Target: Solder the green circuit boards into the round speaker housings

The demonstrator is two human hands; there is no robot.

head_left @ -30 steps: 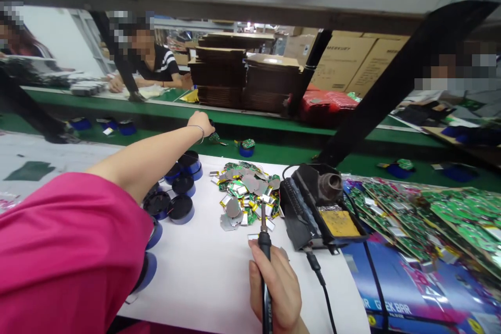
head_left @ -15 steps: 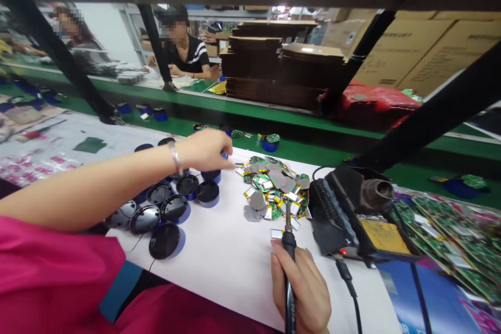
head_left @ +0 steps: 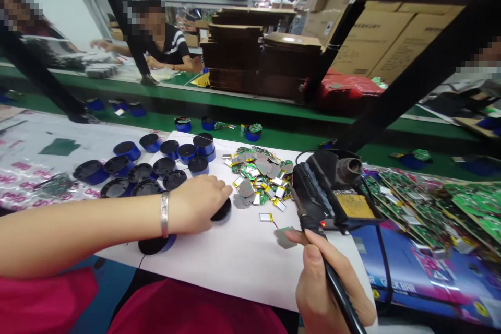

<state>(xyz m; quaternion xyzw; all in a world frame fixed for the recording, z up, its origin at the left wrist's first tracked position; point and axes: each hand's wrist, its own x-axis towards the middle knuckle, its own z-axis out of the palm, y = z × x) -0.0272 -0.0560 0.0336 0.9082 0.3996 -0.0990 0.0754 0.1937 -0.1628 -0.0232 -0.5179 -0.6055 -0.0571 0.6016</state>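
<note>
My left hand [head_left: 198, 202] is palm down over the white sheet, fingers closed around a round black-and-blue housing [head_left: 222, 212], which they partly cover. More such housings [head_left: 141, 171] cluster behind and left of it, and one [head_left: 152, 245] sits under my wrist. My right hand [head_left: 331, 284] grips a soldering iron [head_left: 340, 292] by its black handle. A fingertip of that hand touches a grey-backed round circuit board [head_left: 286, 238] lying on the sheet, with a small silver battery [head_left: 266, 217] beside it. Behind is a pile of circuit boards with batteries [head_left: 260, 177].
A soldering iron stand [head_left: 324, 193] with a yellow sponge [head_left: 354, 205] is at the right. Stacked green boards [head_left: 415, 209] lie beyond it, near a blue box [head_left: 410, 271]. A green conveyor [head_left: 230, 138] carries several housings behind the sheet. Co-workers sit across.
My left hand has come down from the back of the housings onto one nearer me. My right hand has shifted right with the iron. A round board now lies apart from the pile.
</note>
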